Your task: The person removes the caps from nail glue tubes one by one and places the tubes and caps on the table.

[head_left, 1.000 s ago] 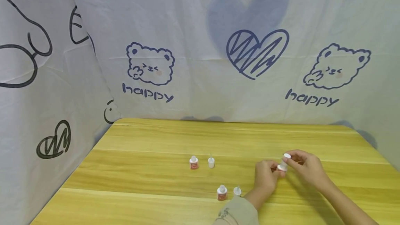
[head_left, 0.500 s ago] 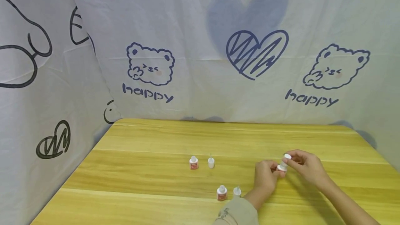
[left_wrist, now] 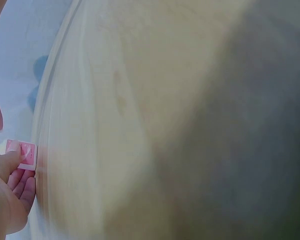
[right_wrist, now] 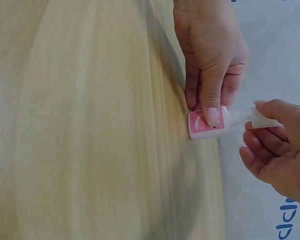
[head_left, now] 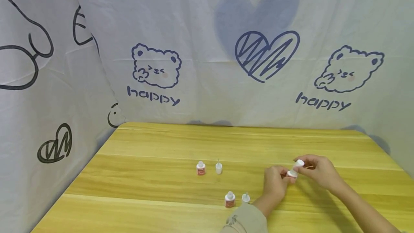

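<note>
My left hand [head_left: 275, 184] holds a small white bottle [head_left: 292, 174] with a pink-red label upright at the right of the table. In the right wrist view the thumb of this left hand [right_wrist: 210, 60] presses on the label of the bottle [right_wrist: 200, 133]. My right hand [head_left: 321, 172] pinches a white cap [head_left: 300, 163] between thumb and fingers, just above the bottle's neck. The cap [right_wrist: 262, 120] lies in line with the translucent neck in the right wrist view. The left wrist view catches only part of the label [left_wrist: 28, 153] under the left thumb.
Two like bottles stand uncapped on the wooden table [head_left: 145, 182]: a farther bottle [head_left: 201, 168] and a nearer bottle [head_left: 230, 200]. Beside each is an upturned cap, the far cap [head_left: 219, 168] and the near cap [head_left: 245, 198], with thin stems pointing up. A printed cloth [head_left: 207, 92] hangs behind.
The right hand has drawn the cap slightly up and to the right from the bottle's neck. The left hand and its bottle have stayed in place.
</note>
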Demonstrator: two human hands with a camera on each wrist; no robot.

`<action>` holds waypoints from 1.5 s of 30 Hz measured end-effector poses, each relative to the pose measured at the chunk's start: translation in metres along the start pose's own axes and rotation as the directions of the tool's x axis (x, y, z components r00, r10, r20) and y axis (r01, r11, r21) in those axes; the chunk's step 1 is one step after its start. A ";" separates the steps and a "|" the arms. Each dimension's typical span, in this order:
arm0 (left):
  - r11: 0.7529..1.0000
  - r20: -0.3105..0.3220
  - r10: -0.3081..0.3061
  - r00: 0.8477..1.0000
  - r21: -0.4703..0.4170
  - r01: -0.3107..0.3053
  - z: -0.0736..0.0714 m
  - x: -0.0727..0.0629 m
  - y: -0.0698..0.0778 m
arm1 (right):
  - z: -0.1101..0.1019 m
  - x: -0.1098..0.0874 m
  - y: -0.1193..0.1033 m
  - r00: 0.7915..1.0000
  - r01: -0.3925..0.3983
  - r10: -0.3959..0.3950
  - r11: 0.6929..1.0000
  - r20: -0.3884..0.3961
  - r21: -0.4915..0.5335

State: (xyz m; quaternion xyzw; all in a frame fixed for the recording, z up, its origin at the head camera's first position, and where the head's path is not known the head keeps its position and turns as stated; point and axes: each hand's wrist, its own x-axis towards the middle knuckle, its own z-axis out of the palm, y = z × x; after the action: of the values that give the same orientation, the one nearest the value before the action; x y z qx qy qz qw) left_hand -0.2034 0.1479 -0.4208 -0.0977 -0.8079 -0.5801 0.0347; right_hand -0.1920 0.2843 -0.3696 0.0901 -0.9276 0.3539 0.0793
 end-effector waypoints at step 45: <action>1.000 -0.003 -0.011 1.000 -0.002 0.011 -0.001 0.001 0.003 | -0.030 0.005 0.000 0.967 0.130 -0.075 0.968 0.245 -0.217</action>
State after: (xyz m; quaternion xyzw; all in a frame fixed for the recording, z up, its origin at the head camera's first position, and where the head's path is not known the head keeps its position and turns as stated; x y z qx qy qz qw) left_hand -0.2037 0.1483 -0.4172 -0.0923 -0.8079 -0.5812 0.0328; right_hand -0.1947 0.3040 -0.3467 0.1694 -0.9593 0.2259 -0.0026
